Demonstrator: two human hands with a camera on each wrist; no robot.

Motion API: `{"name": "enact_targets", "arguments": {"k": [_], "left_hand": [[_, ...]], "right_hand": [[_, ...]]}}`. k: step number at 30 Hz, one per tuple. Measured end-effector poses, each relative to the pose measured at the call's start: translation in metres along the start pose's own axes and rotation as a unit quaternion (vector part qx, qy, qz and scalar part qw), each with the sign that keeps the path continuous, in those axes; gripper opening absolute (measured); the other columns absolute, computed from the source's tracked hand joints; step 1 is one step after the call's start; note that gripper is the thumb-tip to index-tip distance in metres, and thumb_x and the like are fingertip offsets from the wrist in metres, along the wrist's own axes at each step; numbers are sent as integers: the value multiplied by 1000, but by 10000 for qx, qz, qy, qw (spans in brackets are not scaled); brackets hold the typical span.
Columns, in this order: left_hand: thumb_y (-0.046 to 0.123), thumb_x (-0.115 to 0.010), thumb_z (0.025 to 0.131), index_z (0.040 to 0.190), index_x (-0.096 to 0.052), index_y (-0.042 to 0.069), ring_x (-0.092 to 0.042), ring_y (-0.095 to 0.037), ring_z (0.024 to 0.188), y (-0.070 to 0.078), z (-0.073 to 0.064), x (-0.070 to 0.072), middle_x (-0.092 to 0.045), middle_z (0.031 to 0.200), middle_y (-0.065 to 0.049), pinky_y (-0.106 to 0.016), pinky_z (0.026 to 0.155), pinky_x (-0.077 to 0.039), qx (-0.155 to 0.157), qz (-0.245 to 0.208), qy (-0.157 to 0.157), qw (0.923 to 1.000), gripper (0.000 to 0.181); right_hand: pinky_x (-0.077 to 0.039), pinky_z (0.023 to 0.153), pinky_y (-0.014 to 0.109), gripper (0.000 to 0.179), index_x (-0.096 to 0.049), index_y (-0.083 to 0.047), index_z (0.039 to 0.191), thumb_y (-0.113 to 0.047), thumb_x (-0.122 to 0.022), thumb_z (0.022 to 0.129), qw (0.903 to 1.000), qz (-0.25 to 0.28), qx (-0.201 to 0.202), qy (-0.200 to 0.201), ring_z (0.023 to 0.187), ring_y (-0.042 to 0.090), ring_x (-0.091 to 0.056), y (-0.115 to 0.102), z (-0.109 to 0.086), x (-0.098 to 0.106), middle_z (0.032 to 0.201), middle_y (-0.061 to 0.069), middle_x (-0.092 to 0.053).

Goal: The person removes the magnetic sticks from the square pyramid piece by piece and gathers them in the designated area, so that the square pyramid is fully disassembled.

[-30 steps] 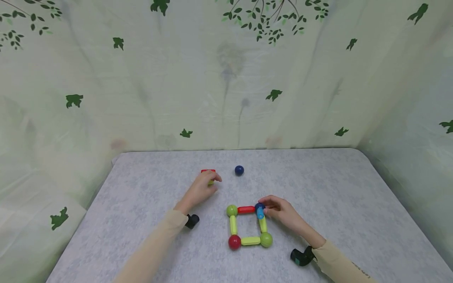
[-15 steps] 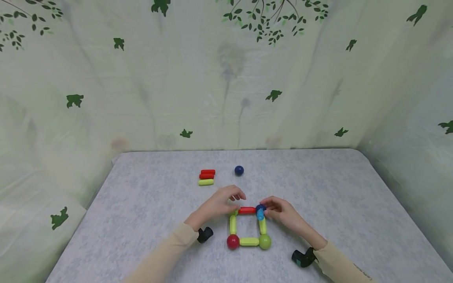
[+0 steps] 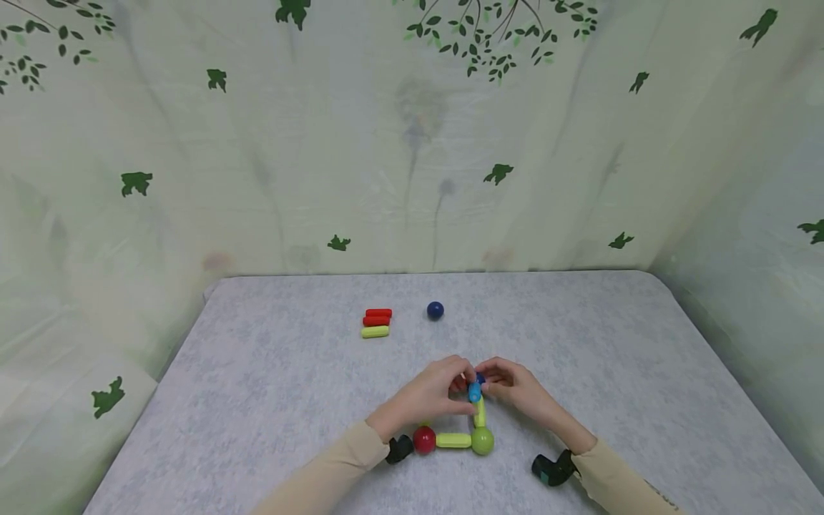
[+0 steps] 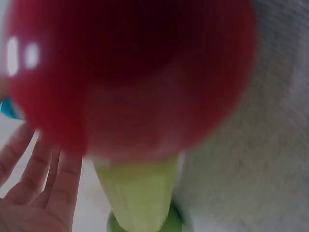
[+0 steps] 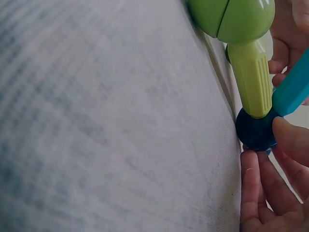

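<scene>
My right hand point(image 3: 513, 384) pinches the dark blue ball point(image 5: 255, 129) at the far right corner of a square of balls and sticks. A light blue stick point(image 3: 474, 391) stands up from that ball. Around this stick, my left hand point(image 3: 430, 392) reaches with thumb and fingers apart; any contact is unclear. Its fingers point(image 4: 34, 169) look loosely extended in the left wrist view. A yellow-green stick point(image 5: 252, 79) runs from the blue ball to a green ball point(image 3: 482, 440). Another yellow-green stick point(image 3: 453, 440) joins that to a red ball point(image 3: 425, 440). My left hand covers the square's far left part.
Two red sticks point(image 3: 377, 317) and a yellow-green stick point(image 3: 375, 332) lie at the back of the grey table point(image 3: 309, 357). A loose dark blue ball point(image 3: 435, 310) rests to their right. A leaf-patterned curtain point(image 3: 386, 179) stands behind the table.
My left hand has come from the loose sticks at the back, over the far left green ball, to the light blue stick. My right hand keeps its hold on the dark blue ball.
</scene>
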State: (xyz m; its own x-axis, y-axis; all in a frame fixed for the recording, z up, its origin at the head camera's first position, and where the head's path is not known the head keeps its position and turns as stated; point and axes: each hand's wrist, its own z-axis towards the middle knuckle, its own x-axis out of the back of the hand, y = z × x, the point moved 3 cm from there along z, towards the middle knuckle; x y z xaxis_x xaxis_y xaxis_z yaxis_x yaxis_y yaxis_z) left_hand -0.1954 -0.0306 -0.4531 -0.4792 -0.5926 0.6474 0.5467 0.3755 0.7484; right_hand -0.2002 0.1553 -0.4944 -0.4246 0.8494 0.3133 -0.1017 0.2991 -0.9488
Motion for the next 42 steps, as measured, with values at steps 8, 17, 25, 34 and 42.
{"name": "enact_targets", "arguments": {"k": [8, 17, 25, 34, 42], "left_hand": [[19, -76, 83, 99, -56, 12, -57, -7, 86, 0, 4, -8, -54, 99, 5, -16, 75, -48, 134, 219, 212, 9994, 26], [-3, -65, 85, 95, -57, 11, -59, -6, 88, -6, -2, -3, -58, 99, 3, -18, 75, -50, 358, -681, 292, 9966, 19], [-4, -65, 85, 94, -58, 12, -50, -10, 79, -9, -6, 8, -57, 94, 5, -22, 70, -47, 280, -538, 645, 9961, 20], [3, -68, 87, 96, -60, 15, -54, -12, 88, -24, -20, 38, -60, 93, 8, -30, 82, -48, 602, -94, 1168, 9913, 16], [-4, -69, 84, 94, -64, 11, -55, -15, 84, -49, -40, 68, -62, 91, 3, -35, 80, -49, 1081, 254, 1904, 9754, 18]], "right_hand": [[-49, 81, 30, 27, -58, -1, 120, -9, -59, 95, 10000, -4, 38, -21, 100, 27, -58, -1, -1, 0, 112, 12, -60], [-50, 80, 30, 27, -58, -1, 120, -9, -59, 95, 10000, -36, -75, 12, 99, 25, -58, 1, 1, 1, 112, 11, -60], [-51, 79, 29, 26, -59, 0, 119, -8, -59, 94, 9999, -57, -114, 82, 96, 22, -59, 2, 2, 0, 110, 11, -61], [-50, 78, 27, 26, -60, -2, 118, -9, -61, 93, 9997, -134, -121, 156, 95, 21, -58, 2, 1, 0, 110, 10, -61], [-50, 77, 27, 27, -60, 0, 118, -9, -62, 93, 9994, -258, -105, 184, 94, 21, -58, 1, 0, 0, 109, 10, -61]]}}
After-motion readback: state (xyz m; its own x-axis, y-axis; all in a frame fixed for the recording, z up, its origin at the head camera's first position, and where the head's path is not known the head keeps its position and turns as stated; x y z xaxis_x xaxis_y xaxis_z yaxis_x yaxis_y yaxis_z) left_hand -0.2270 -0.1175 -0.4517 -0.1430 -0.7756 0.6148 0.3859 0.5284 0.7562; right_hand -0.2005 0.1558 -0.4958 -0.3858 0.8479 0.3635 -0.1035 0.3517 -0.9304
